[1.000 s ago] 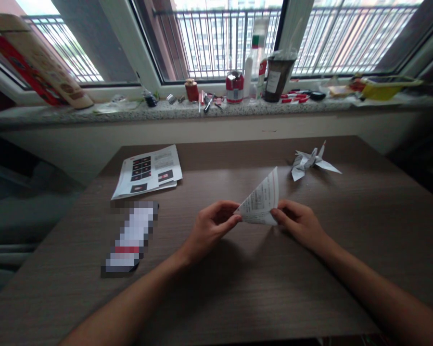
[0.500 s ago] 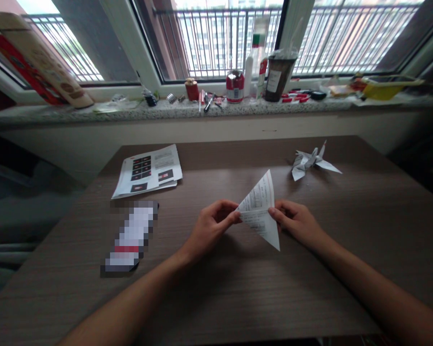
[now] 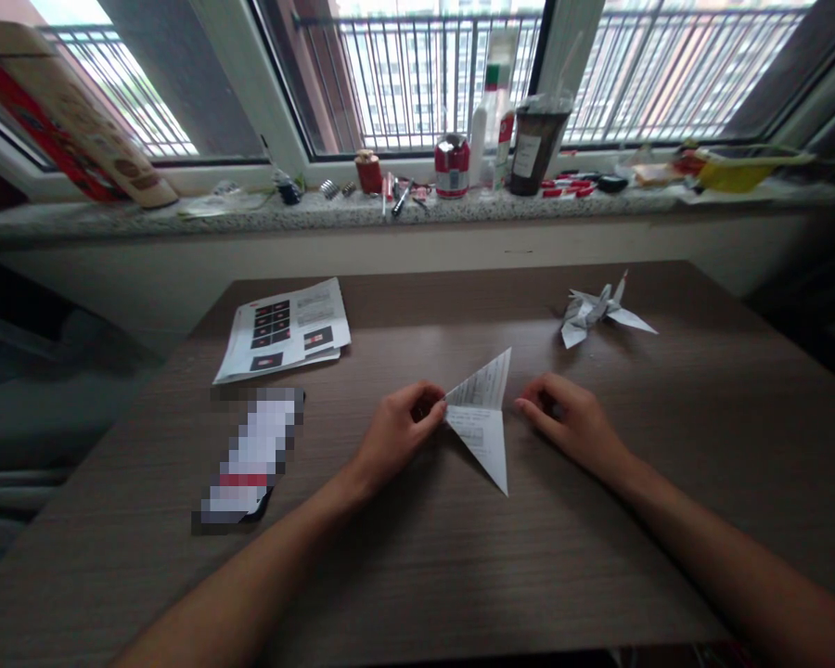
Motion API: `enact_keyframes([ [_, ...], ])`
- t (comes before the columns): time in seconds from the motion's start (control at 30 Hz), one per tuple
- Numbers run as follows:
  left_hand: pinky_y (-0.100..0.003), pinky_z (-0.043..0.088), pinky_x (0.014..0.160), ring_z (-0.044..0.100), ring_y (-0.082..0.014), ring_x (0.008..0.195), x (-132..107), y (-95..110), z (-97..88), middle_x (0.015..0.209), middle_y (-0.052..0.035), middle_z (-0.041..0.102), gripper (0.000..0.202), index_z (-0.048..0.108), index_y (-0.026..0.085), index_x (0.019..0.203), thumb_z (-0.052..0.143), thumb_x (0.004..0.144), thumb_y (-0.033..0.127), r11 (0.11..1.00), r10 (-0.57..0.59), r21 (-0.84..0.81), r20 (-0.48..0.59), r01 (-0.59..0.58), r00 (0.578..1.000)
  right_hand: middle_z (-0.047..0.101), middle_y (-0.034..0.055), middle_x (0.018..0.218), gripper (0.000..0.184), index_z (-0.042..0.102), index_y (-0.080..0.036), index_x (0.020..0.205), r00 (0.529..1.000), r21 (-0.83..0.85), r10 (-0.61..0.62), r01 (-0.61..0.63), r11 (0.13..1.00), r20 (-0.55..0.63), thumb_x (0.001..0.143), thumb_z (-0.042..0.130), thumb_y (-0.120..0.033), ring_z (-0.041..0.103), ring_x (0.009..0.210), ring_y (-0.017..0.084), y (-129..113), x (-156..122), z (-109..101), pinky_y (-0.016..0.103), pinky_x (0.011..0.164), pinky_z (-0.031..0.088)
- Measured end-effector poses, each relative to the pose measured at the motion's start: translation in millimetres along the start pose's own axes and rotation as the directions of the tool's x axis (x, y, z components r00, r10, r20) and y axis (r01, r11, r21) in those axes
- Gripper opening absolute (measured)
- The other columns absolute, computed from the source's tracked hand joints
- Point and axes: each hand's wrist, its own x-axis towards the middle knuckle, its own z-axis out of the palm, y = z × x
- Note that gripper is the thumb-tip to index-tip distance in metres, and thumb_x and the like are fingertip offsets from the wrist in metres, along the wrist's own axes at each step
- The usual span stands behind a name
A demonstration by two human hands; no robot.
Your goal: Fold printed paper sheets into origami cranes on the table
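My left hand [image 3: 402,434] pinches the left corner of a folded paper triangle [image 3: 479,429] between thumb and fingers. Printed lines cover the paper, and a crease runs across its middle, with one point up and one down. Just right of the paper is my right hand [image 3: 574,422], apart from its edge. Its fingers are curled, with thumb and fingertips close together and nothing visible in them. Farther back on the right stands a folded paper crane [image 3: 602,311].
Printed sheets [image 3: 285,329] lie at the back left of the brown table [image 3: 417,575], with a blurred-out phone [image 3: 254,455] in front of them. Along the windowsill [image 3: 250,218] stand a red can [image 3: 452,167], a dark cup [image 3: 537,148], bottles and small tools.
My right hand has let go of the paper triangle's right edge. The triangle has shifted left and lower in my left hand, and its two halves are spread flatter.
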Motion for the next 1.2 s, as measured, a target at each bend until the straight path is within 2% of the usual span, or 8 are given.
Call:
enact_keyframes([
  [0.1,-0.029,0.051,0.073,0.067,-0.0170,0.079,2.0,-3.1,-1.9,0.089,-0.0017,0.072,0.009,0.071,0.019,0.098,0.063,0.097,0.024,0.988,0.056,0.145,0.002,-0.055,0.998,0.069,0.0123,0.119,0.024,0.068,-0.021,0.122,0.978,-0.107,-0.204,0.207,0.972,0.041,0.101,0.060,-0.030,0.066,0.109,0.027,0.2,1.7,-0.5,0.044,0.093,0.056],
  [0.27,-0.031,0.051,0.075,0.064,-0.0178,0.080,4.4,-8.0,0.0,0.090,-0.0030,0.068,0.006,0.070,0.018,0.097,0.064,0.096,0.020,0.943,0.142,0.305,-0.010,-0.132,0.990,0.044,0.0111,0.162,0.049,0.048,-0.026,0.153,0.911,-0.238,-0.331,0.388,0.890,0.245,0.105,0.054,-0.033,0.040,0.150,0.030,3.3,1.5,8.5,0.055,0.121,0.038],
  [0.47,-0.038,0.057,0.087,0.067,-0.0236,0.098,5.0,-13.6,4.1,0.109,-0.0087,0.068,0.014,0.069,0.017,0.111,0.065,0.097,0.019,0.876,0.231,0.437,-0.005,-0.206,0.973,0.044,0.0121,0.162,0.053,0.046,-0.024,0.156,0.885,-0.290,-0.310,0.416,0.862,0.348,0.106,0.052,-0.040,0.042,0.150,0.028,8.0,-2.2,16.8,0.053,0.125,0.033],
  [0.63,-0.045,0.055,0.100,0.063,-0.0272,0.118,-2.1,-6.5,9.1,0.131,-0.0116,0.064,0.028,0.063,0.020,0.131,0.058,0.103,0.024,0.717,0.408,0.512,0.244,-0.474,0.880,0.046,0.0128,0.161,0.053,0.048,-0.024,0.156,0.898,-0.333,-0.283,0.395,0.856,0.338,0.106,0.052,-0.042,0.042,0.149,0.030,6.8,-4.4,16.3,0.055,0.124,0.034],
  [0.8,-0.052,0.047,0.112,0.054,-0.0329,0.135,-12.3,2.6,12.9,0.150,-0.0148,0.054,0.052,0.052,0.022,0.149,0.056,0.104,0.048,0.659,0.335,0.579,0.347,-0.481,0.876,0.056,0.0125,0.152,0.050,0.053,-0.025,0.152,0.910,-0.348,-0.270,0.376,0.859,0.315,0.106,0.051,-0.043,0.052,0.141,0.030,1.3,-5.2,12.6,0.054,0.123,0.037],
  [0.93,-0.051,0.039,0.120,0.047,-0.0323,0.144,-13.2,-1.2,13.2,0.157,-0.0153,0.048,0.054,0.051,0.021,0.151,0.047,0.107,0.052,0.663,0.272,0.603,0.359,-0.444,0.893,0.065,0.0131,0.139,0.047,0.057,-0.023,0.148,0.919,-0.337,-0.252,0.350,0.874,0.302,0.106,0.051,-0.044,0.061,0.129,0.031,-2.3,-4.6,10.4,0.054,0.112,0.048],
  [1.07,-0.051,0.033,0.124,0.035,-0.0330,0.153,-11.2,-8.8,13.5,0.167,-0.0145,0.034,0.055,0.049,0.025,0.153,0.054,0.104,0.050,0.666,0.264,0.609,0.349,-0.432,0.899,0.052,0.0139,0.156,0.059,0.040,-0.024,0.160,0.930,-0.337,-0.259,0.340,0.878,0.262,0.106,0.049,-0.044,0.050,0.143,0.032,1.9,-3.7,14.2,0.055,0.118,0.043],
  [1.2,-0.052,0.033,0.124,0.036,-0.0331,0.152,-9.7,-10.5,13.0,0.166,-0.0153,0.034,0.054,0.049,0.025,0.152,0.056,0.103,0.048,0.683,0.268,0.584,0.359,-0.439,0.894,0.030,0.0107,0.169,0.069,0.017,-0.025,0.167,0.927,-0.355,-0.234,0.332,0.874,0.293,0.108,0.045,-0.046,0.032,0.155,0.028,9.1,-2.7,20.6,0.051,0.127,0.031],
])
